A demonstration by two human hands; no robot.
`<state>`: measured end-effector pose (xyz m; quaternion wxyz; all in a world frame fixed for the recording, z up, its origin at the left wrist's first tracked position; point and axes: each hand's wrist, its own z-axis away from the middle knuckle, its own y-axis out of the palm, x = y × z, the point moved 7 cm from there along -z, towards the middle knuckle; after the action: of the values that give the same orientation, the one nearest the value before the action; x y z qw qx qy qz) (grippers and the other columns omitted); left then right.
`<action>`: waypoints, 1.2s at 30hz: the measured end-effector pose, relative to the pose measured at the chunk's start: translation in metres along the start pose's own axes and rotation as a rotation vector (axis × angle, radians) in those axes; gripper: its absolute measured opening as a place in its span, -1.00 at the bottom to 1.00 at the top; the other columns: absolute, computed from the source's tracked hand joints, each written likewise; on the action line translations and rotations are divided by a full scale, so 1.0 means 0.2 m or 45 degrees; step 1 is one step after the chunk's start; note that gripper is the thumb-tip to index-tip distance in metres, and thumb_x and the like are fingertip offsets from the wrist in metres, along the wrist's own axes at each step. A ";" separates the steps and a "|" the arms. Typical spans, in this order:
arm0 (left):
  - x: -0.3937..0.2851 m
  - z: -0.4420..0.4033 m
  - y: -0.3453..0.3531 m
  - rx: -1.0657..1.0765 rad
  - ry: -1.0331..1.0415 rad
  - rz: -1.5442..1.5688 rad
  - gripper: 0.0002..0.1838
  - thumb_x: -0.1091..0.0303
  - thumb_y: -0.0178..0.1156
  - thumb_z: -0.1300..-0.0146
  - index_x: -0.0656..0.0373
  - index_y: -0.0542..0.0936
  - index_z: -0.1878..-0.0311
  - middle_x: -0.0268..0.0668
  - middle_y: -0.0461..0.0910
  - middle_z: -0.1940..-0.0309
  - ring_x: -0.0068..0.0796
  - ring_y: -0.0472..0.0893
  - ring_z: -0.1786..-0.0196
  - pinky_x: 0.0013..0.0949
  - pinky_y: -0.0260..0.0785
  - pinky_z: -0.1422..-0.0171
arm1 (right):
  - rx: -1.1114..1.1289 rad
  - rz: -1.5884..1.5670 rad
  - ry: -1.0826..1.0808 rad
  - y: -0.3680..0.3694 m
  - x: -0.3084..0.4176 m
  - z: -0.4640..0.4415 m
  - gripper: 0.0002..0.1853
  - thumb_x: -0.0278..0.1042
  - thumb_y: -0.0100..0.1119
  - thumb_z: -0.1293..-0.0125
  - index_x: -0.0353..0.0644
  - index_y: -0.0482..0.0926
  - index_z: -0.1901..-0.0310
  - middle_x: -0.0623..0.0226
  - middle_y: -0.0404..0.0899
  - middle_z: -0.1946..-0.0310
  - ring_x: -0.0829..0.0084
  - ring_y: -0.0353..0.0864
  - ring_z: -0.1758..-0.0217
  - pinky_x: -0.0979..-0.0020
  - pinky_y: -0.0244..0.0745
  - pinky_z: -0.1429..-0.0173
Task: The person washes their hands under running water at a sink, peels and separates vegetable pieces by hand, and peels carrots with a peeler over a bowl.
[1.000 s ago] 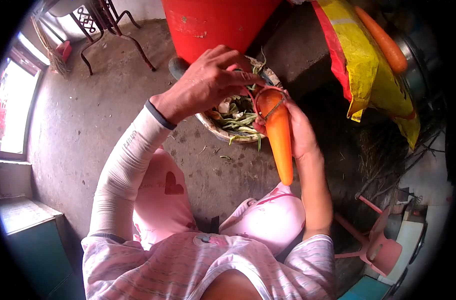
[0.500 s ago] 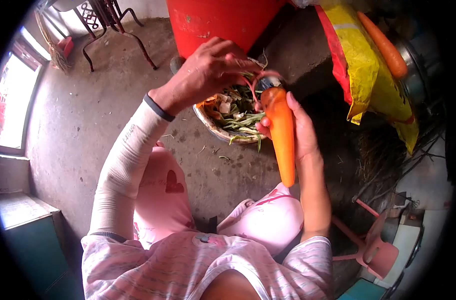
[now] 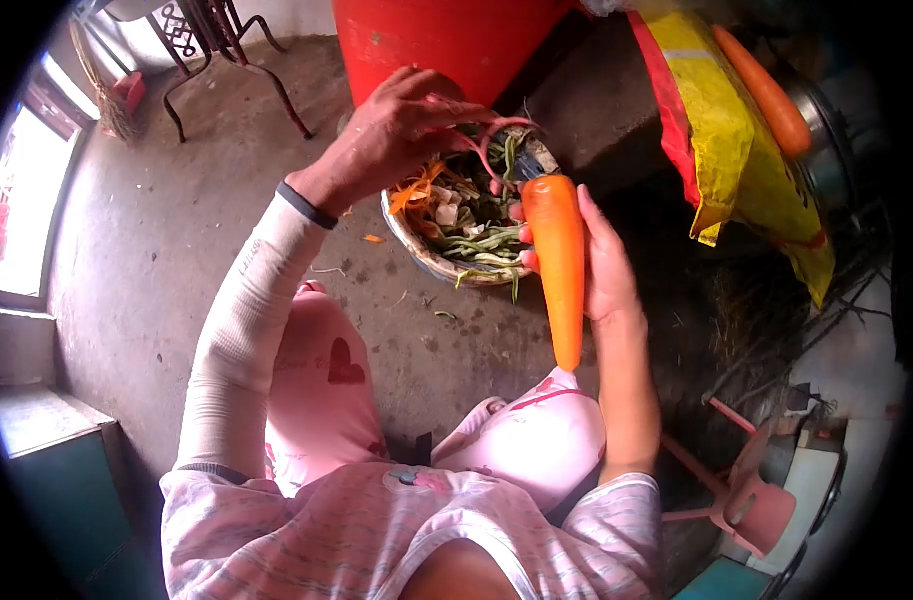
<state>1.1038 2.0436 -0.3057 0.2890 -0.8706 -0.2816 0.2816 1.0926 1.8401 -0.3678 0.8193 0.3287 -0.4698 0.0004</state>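
Note:
My left hand point(image 3: 402, 130) is closed on a pink peeler point(image 3: 485, 150), held just past the upper left of the thick end of a carrot point(image 3: 557, 270). The carrot points its narrow tip toward my lap, its surface smooth and bright orange. My right hand point(image 3: 611, 265) grips it from the right side, fingertips showing at its left edge. Below both hands on the floor stands a round basket point(image 3: 417, 250) holding green bean-like pods, pale scraps and orange peelings point(image 3: 417, 190).
Behind the basket is a large red tub point(image 3: 427, 50). At the right, another carrot point(image 3: 767, 90) lies by a yellow and red bag point(image 3: 717, 130) and a metal pot point(image 3: 827, 140). A pink chair point(image 3: 752, 500) stands lower right. Metal legs point(image 3: 237, 70) are upper left.
My left hand with the peeler has moved left and slightly up, off the carrot's thick end. The carrot has turned a little in my right hand. An orange shaving now lies on the floor.

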 end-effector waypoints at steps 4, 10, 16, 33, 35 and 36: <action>-0.24 -0.03 0.04 0.031 0.278 -0.057 -0.57 0.35 0.32 -0.05 -0.11 0.64 -0.06 -0.38 0.55 0.12 -0.33 0.50 0.03 -0.22 0.40 -0.08 | 0.029 0.021 -0.029 -0.02 -0.03 -0.02 -0.44 0.11 -0.18 -0.46 -0.25 0.39 -0.17 0.08 0.56 0.06 0.41 0.59 0.19 0.40 0.61 0.25; -0.01 -0.01 0.01 0.032 0.118 -0.222 -0.58 0.33 0.27 -0.10 -0.10 0.62 -0.10 -0.32 0.53 0.08 -0.25 0.47 -0.03 -0.21 0.39 -0.12 | 0.092 0.106 -0.016 0.00 0.00 0.01 -0.42 0.10 -0.19 -0.47 -0.31 0.36 -0.19 0.03 0.53 0.03 0.43 0.56 0.22 0.49 0.57 0.31; -0.02 0.00 0.00 -0.041 0.021 -0.037 -0.58 0.33 0.29 -0.11 -0.10 0.62 -0.10 -0.32 0.53 0.07 -0.26 0.49 -0.01 -0.20 0.40 -0.10 | 0.076 -0.046 -0.020 0.02 0.01 0.02 -0.43 0.10 -0.19 -0.46 -0.31 0.37 -0.16 0.03 0.51 0.04 0.43 0.53 0.23 0.52 0.55 0.36; 0.12 0.05 -0.05 -0.093 -0.170 -0.160 -0.62 0.28 0.26 -0.16 -0.03 0.62 -0.09 -0.26 0.54 0.09 -0.20 0.48 -0.02 -0.18 0.37 -0.11 | 0.682 -0.709 0.109 0.12 0.08 0.06 -0.38 -0.02 -0.14 -0.41 -0.52 0.20 -0.20 0.01 0.27 0.14 0.30 0.42 0.40 0.40 0.49 0.55; 0.10 0.04 -0.04 -0.099 -0.132 -0.119 -0.62 0.29 0.26 -0.16 -0.03 0.62 -0.09 -0.26 0.54 0.09 -0.20 0.49 -0.01 -0.17 0.37 -0.11 | 0.838 -0.819 0.142 0.12 0.08 0.06 -0.36 0.02 -0.17 -0.40 -0.52 0.22 -0.19 0.01 0.30 0.17 0.32 0.43 0.42 0.42 0.48 0.58; 0.11 0.04 -0.03 -0.085 -0.129 -0.137 -0.61 0.30 0.26 -0.17 -0.04 0.61 -0.10 -0.26 0.54 0.09 -0.21 0.48 -0.02 -0.17 0.37 -0.12 | 0.849 -0.842 0.142 0.12 0.09 0.06 -0.35 0.02 -0.12 -0.37 -0.51 0.21 -0.17 0.01 0.28 0.18 0.32 0.43 0.46 0.42 0.48 0.59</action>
<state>1.1105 2.0643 -0.3144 0.2597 -0.8480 -0.3516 0.2998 1.0852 1.8464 -0.3368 0.6493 0.7052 -0.2696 -0.0921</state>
